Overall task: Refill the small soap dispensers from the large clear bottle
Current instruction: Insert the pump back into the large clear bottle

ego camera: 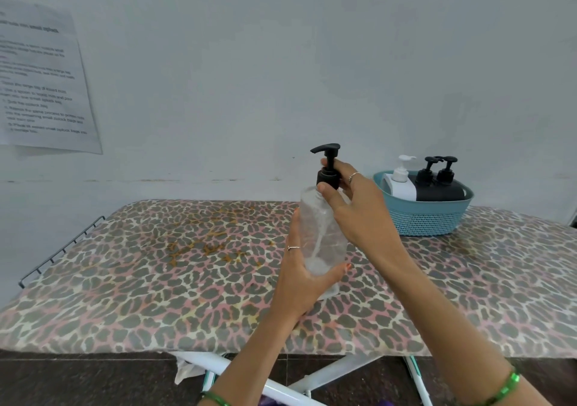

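The large clear bottle point(321, 234) stands upright on the leopard-print board, near its middle. A black pump top point(327, 168) sits on its neck. My left hand point(299, 277) wraps around the bottle's lower body. My right hand point(356, 206) comes from the right, its fingers closed around the pump's black collar. Behind and to the right, a blue basket point(427, 218) holds the small dispensers: one white with a white pump point(401, 181) and two black with black pumps point(440, 184).
The leopard-print ironing board point(156, 281) stands against a pale wall, with a wire rack point(59, 249) at its left end. A printed sheet point(40, 78) hangs on the wall at left. White folding legs point(312, 380) and dark floor show below the front edge.
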A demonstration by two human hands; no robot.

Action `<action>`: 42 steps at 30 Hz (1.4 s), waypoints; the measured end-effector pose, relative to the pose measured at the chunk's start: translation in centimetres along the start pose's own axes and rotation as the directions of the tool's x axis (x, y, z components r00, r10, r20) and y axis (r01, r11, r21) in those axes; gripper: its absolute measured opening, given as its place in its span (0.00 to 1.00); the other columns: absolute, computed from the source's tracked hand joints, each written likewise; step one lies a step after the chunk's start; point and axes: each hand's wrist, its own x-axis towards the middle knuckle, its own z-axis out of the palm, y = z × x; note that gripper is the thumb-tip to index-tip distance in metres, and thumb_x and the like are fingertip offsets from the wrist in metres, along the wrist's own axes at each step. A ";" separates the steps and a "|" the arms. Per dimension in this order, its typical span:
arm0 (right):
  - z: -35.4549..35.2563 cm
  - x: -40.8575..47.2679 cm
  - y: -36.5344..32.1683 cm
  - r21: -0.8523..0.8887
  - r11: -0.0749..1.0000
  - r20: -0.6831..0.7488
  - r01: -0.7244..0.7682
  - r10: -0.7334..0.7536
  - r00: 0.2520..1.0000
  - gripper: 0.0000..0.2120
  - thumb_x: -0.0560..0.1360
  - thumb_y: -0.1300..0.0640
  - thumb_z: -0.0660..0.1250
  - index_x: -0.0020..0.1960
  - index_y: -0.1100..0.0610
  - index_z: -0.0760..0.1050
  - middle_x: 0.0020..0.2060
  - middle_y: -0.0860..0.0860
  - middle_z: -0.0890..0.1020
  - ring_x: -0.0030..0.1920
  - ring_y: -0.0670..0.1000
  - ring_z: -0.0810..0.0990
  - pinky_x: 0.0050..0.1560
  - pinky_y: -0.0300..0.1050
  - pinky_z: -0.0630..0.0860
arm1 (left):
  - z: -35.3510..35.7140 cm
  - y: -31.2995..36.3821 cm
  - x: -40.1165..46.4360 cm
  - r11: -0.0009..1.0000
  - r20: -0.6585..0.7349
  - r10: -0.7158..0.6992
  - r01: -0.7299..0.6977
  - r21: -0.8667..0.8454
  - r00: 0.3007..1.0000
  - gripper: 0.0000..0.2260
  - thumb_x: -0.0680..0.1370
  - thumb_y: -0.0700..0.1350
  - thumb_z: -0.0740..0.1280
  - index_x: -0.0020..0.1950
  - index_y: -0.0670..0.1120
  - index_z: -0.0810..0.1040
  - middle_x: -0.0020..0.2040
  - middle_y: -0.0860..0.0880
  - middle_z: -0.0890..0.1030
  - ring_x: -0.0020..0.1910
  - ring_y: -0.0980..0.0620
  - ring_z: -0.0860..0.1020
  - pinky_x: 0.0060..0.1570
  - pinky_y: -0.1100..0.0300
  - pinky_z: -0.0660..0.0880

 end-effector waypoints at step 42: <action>-21.4 7.4 22.8 0.000 0.911 -0.483 -0.413 0.362 0.797 0.35 0.70 0.49 0.74 0.70 0.55 0.61 0.62 0.57 0.73 0.62 0.57 0.73 0.60 0.52 0.71 | 4.5 -2.2 1.7 0.576 0.179 -0.119 -0.079 0.814 0.977 0.31 0.73 0.69 0.54 0.70 0.52 0.68 0.69 0.55 0.68 0.69 0.53 0.64 0.69 0.50 0.61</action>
